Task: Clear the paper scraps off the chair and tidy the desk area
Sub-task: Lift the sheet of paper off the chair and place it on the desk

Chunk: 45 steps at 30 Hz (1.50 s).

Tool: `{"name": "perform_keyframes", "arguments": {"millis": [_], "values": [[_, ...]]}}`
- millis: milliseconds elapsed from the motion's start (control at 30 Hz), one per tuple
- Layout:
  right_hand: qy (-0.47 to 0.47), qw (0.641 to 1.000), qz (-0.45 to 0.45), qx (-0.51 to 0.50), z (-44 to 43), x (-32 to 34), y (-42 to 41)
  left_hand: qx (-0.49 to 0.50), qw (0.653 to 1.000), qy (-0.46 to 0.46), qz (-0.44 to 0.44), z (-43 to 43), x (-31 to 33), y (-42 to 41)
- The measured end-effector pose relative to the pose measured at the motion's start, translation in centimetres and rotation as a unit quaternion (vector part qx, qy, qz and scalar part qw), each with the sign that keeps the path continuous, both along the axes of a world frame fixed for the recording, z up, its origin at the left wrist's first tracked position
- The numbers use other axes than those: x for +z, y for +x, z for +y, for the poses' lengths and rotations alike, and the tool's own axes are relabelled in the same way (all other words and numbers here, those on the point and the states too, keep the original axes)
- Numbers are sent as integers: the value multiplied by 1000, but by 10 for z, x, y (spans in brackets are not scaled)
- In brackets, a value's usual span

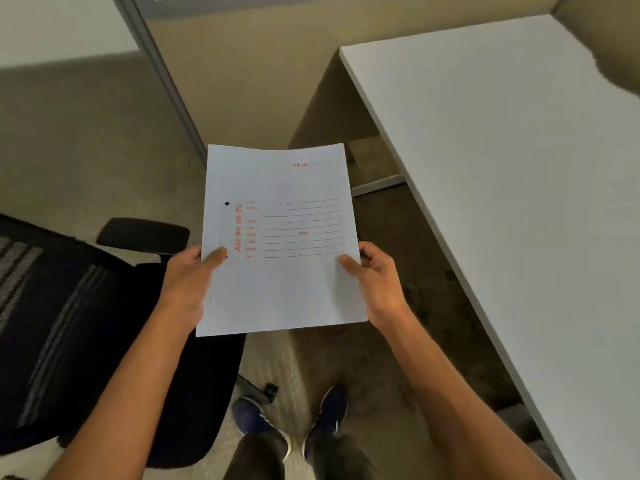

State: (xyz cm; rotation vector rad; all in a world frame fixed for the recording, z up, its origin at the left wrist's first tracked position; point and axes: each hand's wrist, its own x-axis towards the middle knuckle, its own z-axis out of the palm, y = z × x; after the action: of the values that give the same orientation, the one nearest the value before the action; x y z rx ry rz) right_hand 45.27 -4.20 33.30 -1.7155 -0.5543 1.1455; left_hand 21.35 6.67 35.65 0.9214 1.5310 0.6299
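Observation:
I hold a pale blue file folder (282, 258) with red printed lines and a black eyelet flat in front of me, above the floor between chair and desk. My left hand (188, 282) grips its left edge, thumb on top. My right hand (375, 278) grips its right edge the same way. The black office chair (86, 323) stands at the left, its seat partly under the folder and my left arm. No paper scraps show on the visible part of the seat. The white desk (502, 168) runs along the right.
A beige partition wall with a grey post (162, 77) stands behind the chair and desk. Carpet (86, 140) covers the floor. The chair's armrest (143, 233) juts toward the folder. My two dark shoes (291, 417) stand below, near a chair castor (272, 389).

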Motion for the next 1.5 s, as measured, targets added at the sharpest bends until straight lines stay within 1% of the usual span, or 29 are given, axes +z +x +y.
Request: {"name": "perform_keyframes", "arguments": {"millis": [100,333,600,833,967,1100,1333,1500], "values": [[3,999,-9,-33,-13,9,37,-34,999,1,-16,4,7,45],[7,994,-12,-113,-41,22,118,-119,993,2,-16,13,11,146],[12,974,-8,-228,-50,34,194,-236,971,21,0,43,26,262],[5,946,-9,-323,-36,33,240,-330,944,14,-3,86,38,354],[16,924,-13,-383,-28,38,267,-391,920,20,3,113,40,415],[27,898,-14,-439,-24,40,290,-454,890,47,4,131,41,469],[31,866,-20,-499,-28,41,336,-502,863,62,-7,131,40,551],[26,847,-32,-530,-42,33,375,-508,858,80,-14,119,36,601]]}}
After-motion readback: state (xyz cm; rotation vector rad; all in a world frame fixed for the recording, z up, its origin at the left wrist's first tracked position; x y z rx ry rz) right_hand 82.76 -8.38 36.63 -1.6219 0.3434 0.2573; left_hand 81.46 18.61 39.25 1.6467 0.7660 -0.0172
